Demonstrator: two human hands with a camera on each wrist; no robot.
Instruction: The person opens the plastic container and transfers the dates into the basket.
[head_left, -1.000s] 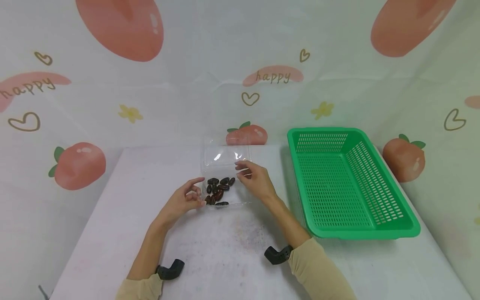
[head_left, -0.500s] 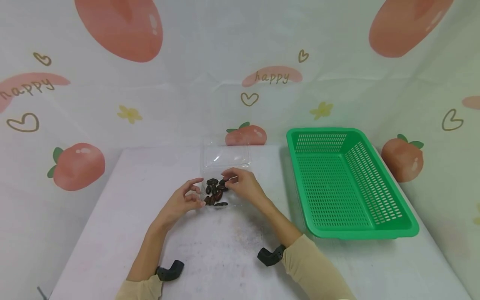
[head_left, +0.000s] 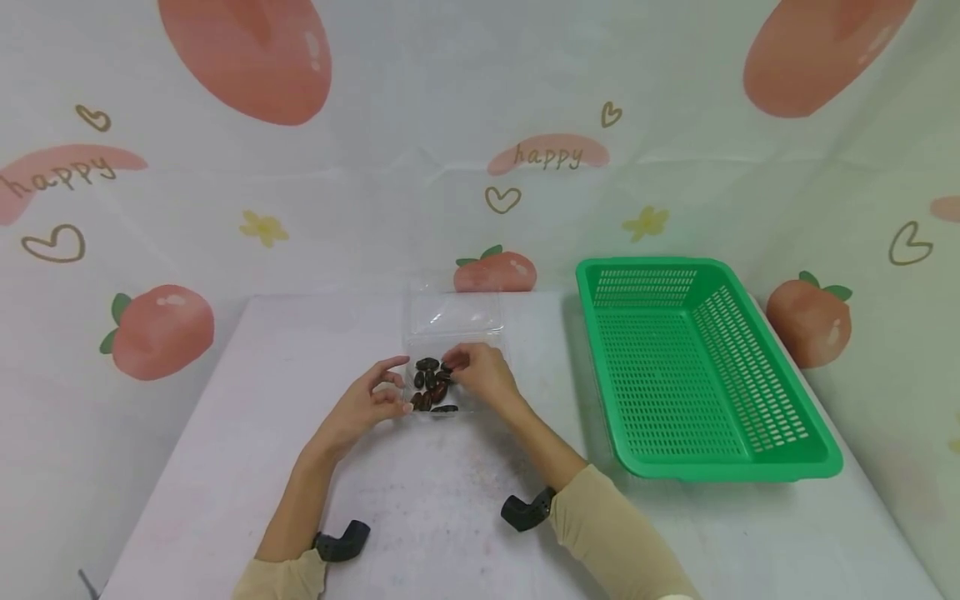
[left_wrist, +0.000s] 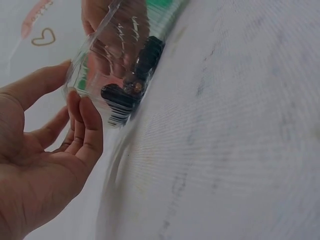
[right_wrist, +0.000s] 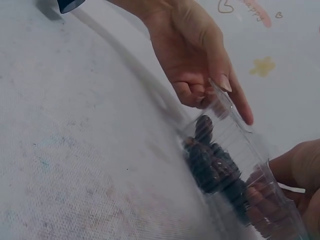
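Two hands work at one clear box [head_left: 431,345], which stands on the table [head_left: 427,500] with its lid [head_left: 453,315] tipped open behind and a heap of dark fruits [head_left: 439,392] lying inside, mostly toward its left side. The left hand [head_left: 367,402] holds the box's left side, thumb at the near corner and forefinger stretched to the far one; that brace looks worth keeping, since such thin plastic would probably slide or flex under a light push. The right hand [head_left: 482,373] is down at the heap's right edge with its fingers bent toward the fruits; whether they pinch one I cannot tell. To do this well, the fingertips should take a single fruit by its sides, without pressing on its neighbours, and rise straight past the wall before any sideways move. Smooth skins may slip from a loose pinch. Compared with a second ago, the right hand sits further left and lower, covering a fruit that lay in plain sight there; the left hand's hold and the green basket [head_left: 720,468] look unchanged
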